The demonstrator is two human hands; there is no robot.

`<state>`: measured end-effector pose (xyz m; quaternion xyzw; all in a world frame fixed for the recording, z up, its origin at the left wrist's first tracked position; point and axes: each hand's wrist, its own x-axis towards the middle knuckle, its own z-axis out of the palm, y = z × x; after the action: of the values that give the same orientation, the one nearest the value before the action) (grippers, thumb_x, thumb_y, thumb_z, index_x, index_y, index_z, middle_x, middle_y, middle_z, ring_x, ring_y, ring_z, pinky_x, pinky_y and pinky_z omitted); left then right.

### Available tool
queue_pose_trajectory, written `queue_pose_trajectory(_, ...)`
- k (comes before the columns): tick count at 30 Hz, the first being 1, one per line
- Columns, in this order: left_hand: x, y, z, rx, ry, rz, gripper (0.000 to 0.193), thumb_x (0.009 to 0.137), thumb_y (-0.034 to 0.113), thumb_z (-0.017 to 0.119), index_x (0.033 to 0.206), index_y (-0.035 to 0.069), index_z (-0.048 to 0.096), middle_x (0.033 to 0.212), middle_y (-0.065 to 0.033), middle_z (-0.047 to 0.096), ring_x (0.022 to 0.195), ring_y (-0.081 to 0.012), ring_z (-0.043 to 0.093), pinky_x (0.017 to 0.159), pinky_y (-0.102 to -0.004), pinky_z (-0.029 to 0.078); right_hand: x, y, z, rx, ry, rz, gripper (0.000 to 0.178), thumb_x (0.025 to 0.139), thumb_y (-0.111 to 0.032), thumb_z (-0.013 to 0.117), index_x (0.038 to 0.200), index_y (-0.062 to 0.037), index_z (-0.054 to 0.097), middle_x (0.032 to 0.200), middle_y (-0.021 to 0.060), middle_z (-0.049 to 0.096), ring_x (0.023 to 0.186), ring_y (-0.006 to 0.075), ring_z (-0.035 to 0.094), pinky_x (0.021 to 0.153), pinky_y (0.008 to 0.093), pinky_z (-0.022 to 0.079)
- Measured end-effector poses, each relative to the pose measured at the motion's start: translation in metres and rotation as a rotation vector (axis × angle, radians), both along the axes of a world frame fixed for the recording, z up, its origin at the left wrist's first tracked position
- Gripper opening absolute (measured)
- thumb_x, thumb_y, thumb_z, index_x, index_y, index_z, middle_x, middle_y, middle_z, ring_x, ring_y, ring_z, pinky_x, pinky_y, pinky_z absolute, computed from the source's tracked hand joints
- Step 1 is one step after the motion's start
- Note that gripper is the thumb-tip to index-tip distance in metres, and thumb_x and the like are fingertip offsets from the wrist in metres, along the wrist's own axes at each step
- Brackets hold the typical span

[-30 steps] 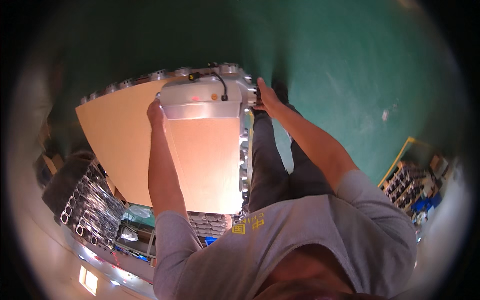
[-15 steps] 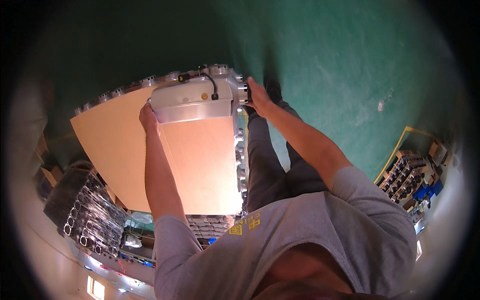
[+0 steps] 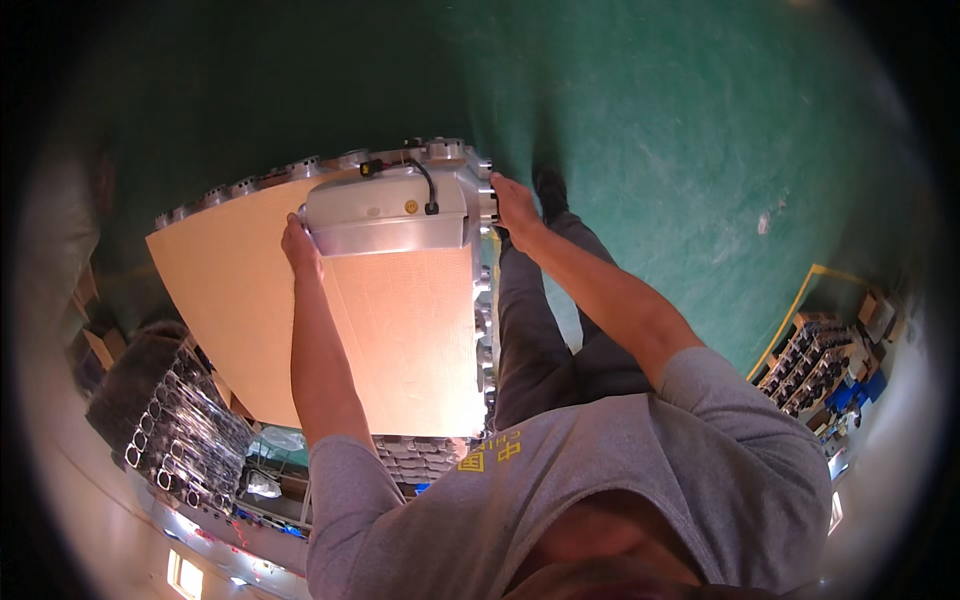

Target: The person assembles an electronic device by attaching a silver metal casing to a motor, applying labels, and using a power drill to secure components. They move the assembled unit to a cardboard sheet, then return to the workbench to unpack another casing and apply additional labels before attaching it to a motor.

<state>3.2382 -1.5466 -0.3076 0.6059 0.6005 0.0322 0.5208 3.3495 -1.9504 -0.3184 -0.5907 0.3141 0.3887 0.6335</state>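
Observation:
A silver metal unit (image 3: 385,203), long and rounded on top, lies on a cardboard sheet (image 3: 400,330) at the far right corner of a stack. A short black cable (image 3: 428,181) with a dark connector curves over its upper side. My left hand (image 3: 302,245) presses against the unit's left end, with the thumb near its front edge. At the opposite end, my right hand (image 3: 517,212) is closed around the dark-slotted round end piece. Both hands hold the unit between them; the fingertips are partly hidden.
Round silver ends of more units (image 3: 245,186) stick out along the stack's far and right edges. My legs (image 3: 530,340) stand close on its right. A film-wrapped stack of metal parts (image 3: 185,430) is at lower left. A loaded rack (image 3: 810,365) stands at right behind a yellow floor line.
The unit, both hands and the stack appear slightly lower in the picture, along with a small view shift. My grip on the unit looks the same.

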Motion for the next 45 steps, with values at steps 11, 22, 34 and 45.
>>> queue_pose_trajectory(11, 0.002, -0.007, 0.012, -0.025, -0.003, 0.003, 0.051, 0.106, 0.046, 0.046, 0.112, 0.000, 0.068, 0.105, -0.0055, 0.066, 0.095, -0.0170, 0.058, 0.087, -0.0314, 0.047, 0.000, 0.004, 0.002, -0.024, 0.041, -0.047, 0.046, 0.101, -0.044, 0.055, 0.108, -0.0011, 0.070, 0.092, 0.0020, 0.062, 0.087, 0.0133, 0.054, 0.078, 0.0306, 0.044)
queue_pose_trajectory(22, -0.005, -0.003, 0.004, 0.033, 0.017, -0.200, 0.056, 0.106, 0.046, 0.045, 0.131, -0.002, 0.059, 0.127, -0.0095, 0.063, 0.116, -0.0216, 0.058, 0.100, -0.0349, 0.044, 0.002, 0.000, 0.009, 0.028, 0.089, 0.004, 0.042, 0.101, -0.047, 0.054, 0.106, -0.0083, 0.069, 0.086, -0.0023, 0.059, 0.074, 0.0111, 0.055, 0.063, 0.0314, 0.046)
queue_pose_trajectory(34, -0.036, -0.107, 0.057, 0.584, 0.079, -0.221, 0.061, 0.103, 0.034, 0.051, 0.151, 0.000, 0.036, 0.149, -0.0262, 0.047, 0.136, -0.0410, 0.046, 0.111, -0.0472, 0.037, 0.013, -0.097, 0.004, -0.120, -0.014, 0.280, 0.054, 0.097, -0.050, 0.062, 0.132, -0.0096, 0.060, 0.112, 0.0035, 0.066, 0.103, 0.0172, 0.062, 0.086, 0.0410, 0.051)
queue_pose_trajectory(45, -0.294, -0.344, 0.103, -0.353, 0.672, -0.665, 0.041, 0.084, 0.050, 0.064, 0.110, 0.021, 0.074, 0.128, -0.0078, 0.068, 0.127, -0.0317, 0.058, 0.103, -0.0675, 0.037, 0.004, -0.373, 0.137, -0.490, 0.033, 0.618, 0.017, 0.095, -0.026, 0.064, 0.097, -0.0089, 0.066, 0.075, -0.0009, 0.057, 0.064, 0.0112, 0.058, 0.052, 0.0291, 0.046)
